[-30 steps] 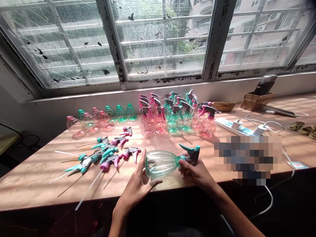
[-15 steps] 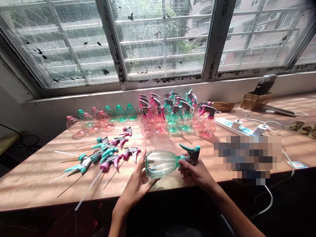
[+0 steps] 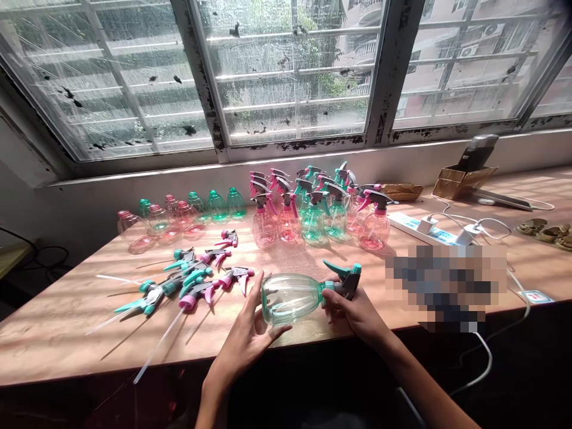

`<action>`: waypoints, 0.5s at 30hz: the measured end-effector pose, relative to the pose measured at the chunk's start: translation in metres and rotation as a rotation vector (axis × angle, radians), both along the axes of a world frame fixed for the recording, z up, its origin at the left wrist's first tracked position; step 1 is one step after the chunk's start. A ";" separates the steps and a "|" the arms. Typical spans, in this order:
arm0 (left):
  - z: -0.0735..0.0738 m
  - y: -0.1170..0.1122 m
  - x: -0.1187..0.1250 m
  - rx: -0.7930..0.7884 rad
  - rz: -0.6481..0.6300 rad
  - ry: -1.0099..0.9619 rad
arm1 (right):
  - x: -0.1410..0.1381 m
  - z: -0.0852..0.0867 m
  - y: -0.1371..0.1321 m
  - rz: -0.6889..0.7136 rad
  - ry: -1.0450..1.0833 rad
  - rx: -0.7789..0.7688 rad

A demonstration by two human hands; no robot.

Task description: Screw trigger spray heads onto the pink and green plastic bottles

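Observation:
A clear green spray bottle [image 3: 292,296] lies sideways in the air between my hands, just over the table's front edge. My left hand [image 3: 250,325] cups its base, thumb and fingers around the bottom end. At the neck, my right hand [image 3: 351,310] pinches the teal collar of the trigger sprayer [image 3: 351,279], which sits on the bottle's mouth with its lever pointing up and left. To the left lies a heap of loose trigger sprayers [image 3: 179,286], teal-grey and pink-grey, some with clear tubes showing.
Several open pink and green bottles [image 3: 217,205] stand at the back left. Bottles with sprayers fitted [image 3: 313,217] are grouped at the back middle. To the right are a white power strip [image 3: 424,229] with cables, a cardboard box [image 3: 462,182] and a pixelated patch.
Both hands keep their hold on the spray bottle, which is almost still. The whole view has shifted very slightly.

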State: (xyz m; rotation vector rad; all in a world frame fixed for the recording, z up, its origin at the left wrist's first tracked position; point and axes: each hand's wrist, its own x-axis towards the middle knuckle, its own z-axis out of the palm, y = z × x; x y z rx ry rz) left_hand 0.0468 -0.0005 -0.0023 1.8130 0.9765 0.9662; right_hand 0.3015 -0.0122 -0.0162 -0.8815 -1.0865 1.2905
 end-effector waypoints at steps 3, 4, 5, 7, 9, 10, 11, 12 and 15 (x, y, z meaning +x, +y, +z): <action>0.003 -0.001 0.001 -0.016 -0.011 -0.001 | 0.000 0.001 0.000 0.010 0.006 -0.003; 0.003 -0.001 0.001 -0.020 -0.011 0.007 | 0.000 0.002 0.000 0.013 0.008 -0.003; 0.002 -0.001 0.000 -0.026 -0.012 0.017 | 0.000 0.002 -0.001 0.014 0.010 -0.003; 0.000 0.000 -0.001 -0.037 -0.014 0.030 | -0.001 0.002 -0.001 0.013 0.012 -0.003; -0.003 0.001 -0.002 -0.024 -0.005 0.043 | 0.000 0.001 0.000 0.012 0.013 0.000; -0.005 0.002 -0.003 -0.005 0.005 0.052 | 0.000 0.001 0.000 0.013 0.013 0.003; -0.005 0.002 -0.003 0.016 0.020 0.066 | 0.000 0.000 0.000 0.013 0.014 0.005; -0.005 0.002 -0.003 0.035 0.038 0.081 | 0.000 0.000 0.000 0.013 0.014 0.006; -0.001 0.001 -0.001 0.031 0.058 0.088 | 0.000 -0.001 0.000 0.004 0.016 -0.001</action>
